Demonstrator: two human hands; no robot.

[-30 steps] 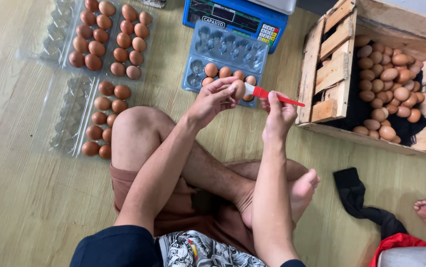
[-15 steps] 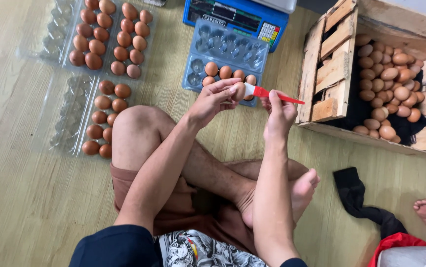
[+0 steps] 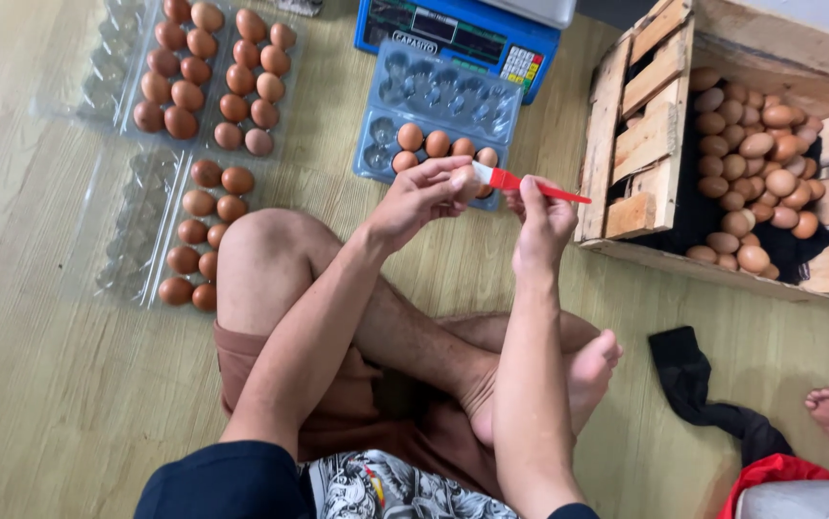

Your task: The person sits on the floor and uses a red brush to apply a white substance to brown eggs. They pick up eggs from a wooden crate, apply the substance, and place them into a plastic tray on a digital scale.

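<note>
The left hand (image 3: 421, 197) has its fingers curled closed around a brown egg (image 3: 465, 181); the right hand (image 3: 541, 216) pinches a red-handled brush (image 3: 520, 183), its bristles touching the egg.

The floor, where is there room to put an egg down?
Bare floor lies left of the knee, below the clear trays. A narrower strip runs between the blue tray and the crate. Crowded: in front of the hands, among trays, scale and crate.

Both hands raised — left grip (image 3: 424, 197) closed, right grip (image 3: 541, 213) pinched
</note>
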